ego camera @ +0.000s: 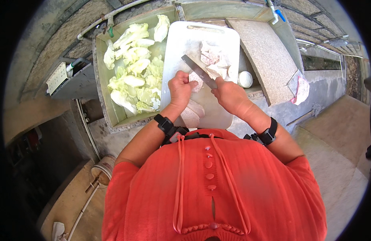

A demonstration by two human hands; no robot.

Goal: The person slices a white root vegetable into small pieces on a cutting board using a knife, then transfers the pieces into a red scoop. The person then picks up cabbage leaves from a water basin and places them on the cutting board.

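My left hand [181, 89] pinches a slice of pale, purple-speckled taro [196, 82] on a white plastic cutting board [178, 39]. In my right hand [232, 95] is a kitchen knife [200, 71], its blade slanting up to the left, just above and right of the held slice. Several cut taro chunks [210, 57] lie beyond the blade on the board. Larger taro slices [191, 116] overlap at the near edge, beside my left wrist. The knife's handle is hidden within my right hand.
Pale green leaves [137, 67] fill much of the left stone basin [105, 111]. A stone slab [263, 57] lies across the right basin, near a round white-topped container [245, 79]. A green-handled tap [110, 31] hangs at the back left. A bucket [101, 170] stands on the floor below left.
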